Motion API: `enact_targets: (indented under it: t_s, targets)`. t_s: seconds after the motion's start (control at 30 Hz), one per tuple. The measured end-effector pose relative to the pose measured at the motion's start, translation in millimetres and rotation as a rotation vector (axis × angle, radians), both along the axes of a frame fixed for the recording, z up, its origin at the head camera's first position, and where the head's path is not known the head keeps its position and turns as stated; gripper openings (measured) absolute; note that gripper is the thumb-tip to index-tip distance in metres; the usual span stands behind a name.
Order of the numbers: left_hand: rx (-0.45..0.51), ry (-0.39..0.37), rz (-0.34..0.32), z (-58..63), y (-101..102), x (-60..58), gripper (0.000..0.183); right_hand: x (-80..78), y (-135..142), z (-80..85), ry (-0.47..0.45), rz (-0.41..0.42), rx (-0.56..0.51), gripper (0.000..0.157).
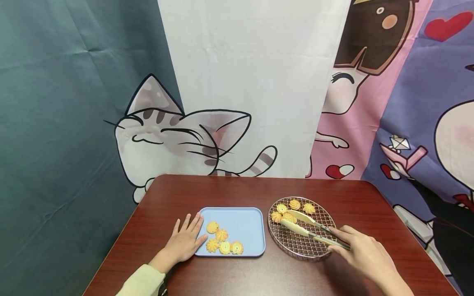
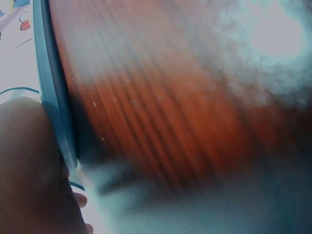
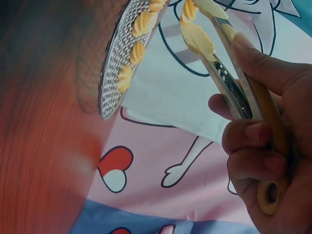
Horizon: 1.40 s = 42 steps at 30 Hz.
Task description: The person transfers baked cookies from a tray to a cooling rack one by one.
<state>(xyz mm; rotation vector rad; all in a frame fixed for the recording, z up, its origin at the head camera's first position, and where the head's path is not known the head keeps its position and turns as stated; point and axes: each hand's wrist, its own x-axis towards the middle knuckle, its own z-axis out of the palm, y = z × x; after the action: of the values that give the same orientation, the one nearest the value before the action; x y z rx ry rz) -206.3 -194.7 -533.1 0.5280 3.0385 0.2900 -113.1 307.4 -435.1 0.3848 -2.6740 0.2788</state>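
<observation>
Tongs (image 1: 298, 229) over round wire rack (image 1: 296, 243), long axis slanting, tips pointing left and away, parted about one cookie (image 1: 290, 218); contact hard to tell. Gripped at handles by right hand (image 1: 364, 251). Leftward: blue tray (image 1: 242, 224) with five cookies. At its left edge, left hand (image 1: 186, 239), fingers straight, spread.

Tongs (image 1: 304, 231) with pale yellow scalloped tips, slanting over a round wire rack (image 1: 296, 243), spread to either side of one golden piped cookie (image 1: 289, 218). Four more cookies (image 1: 294, 204) near it at the rack's far left; five others (image 1: 221, 235) clustered along the left and near edges of a flat, pale blue tray (image 1: 246, 224).
</observation>
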Motion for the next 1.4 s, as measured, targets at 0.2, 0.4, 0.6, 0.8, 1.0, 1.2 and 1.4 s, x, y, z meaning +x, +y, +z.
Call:
enact_targets:
  t_s: [0.2,0.4,0.6,0.8,1.0,1.2,1.4]
  targets:
    - [-0.004,0.001,0.0,-0.1,0,0.0,0.069,1.9,7,0.3,-0.001,-0.015,-0.007,0.046]
    - [-0.006,0.003,0.001,0.5,0,0.3,0.069,4.1,12,0.5,-0.033,-0.034,-0.01,0.046]
    - [-0.004,0.001,0.001,1.8,0,1.1,0.069,5.3,18,-1.2,-0.046,-0.037,-0.014,0.047]
    - [0.0,-0.001,0.006,2.6,0,1.2,0.069,5.6,24,-3.0,-0.097,-0.051,-0.041,0.047]
    - [0.002,-0.002,0.005,3.2,1,1.4,0.069,3.5,29,-6.7,-0.091,-0.055,-0.038,0.046]
    - [0.005,-0.007,0.004,4.8,1,1.5,0.069,1.3,35,-10.2,-0.145,-0.077,-0.031,0.046]
    - [-0.006,-0.011,0.001,4.2,1,2.1,0.07,-0.3,42,-12.3,-0.223,-0.112,-0.043,0.047]
